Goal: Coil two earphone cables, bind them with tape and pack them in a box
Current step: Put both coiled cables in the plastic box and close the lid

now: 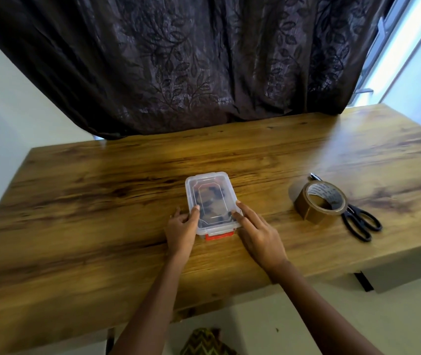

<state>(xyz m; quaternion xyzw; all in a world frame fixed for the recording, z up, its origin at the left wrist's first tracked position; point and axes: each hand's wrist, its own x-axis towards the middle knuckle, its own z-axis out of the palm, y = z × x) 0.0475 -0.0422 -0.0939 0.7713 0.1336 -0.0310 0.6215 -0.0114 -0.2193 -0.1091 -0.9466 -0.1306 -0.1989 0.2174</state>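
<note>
Clear plastic box [192,184], lid on, maybe dark cables [205,199] inside. Your left hand [181,226] grips its edge; your right hand [258,233] touches it, fingers straight.

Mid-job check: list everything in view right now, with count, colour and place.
box: one, clear with a red latch, lid on, table centre
earphone cables: count unclear, dark, inside the box
tape roll: one, brown, right side of the table
scissors: one pair, black, just right of the tape roll
table: one, brown wood grain
curtain: one, dark brown with a leaf pattern, behind the table
zigzag cloth: one, yellow and dark, bottom edge
left hand: one, holds the box's left edge, thumb on the lid
right hand: one, straight fingers on the box's right edge
</note>
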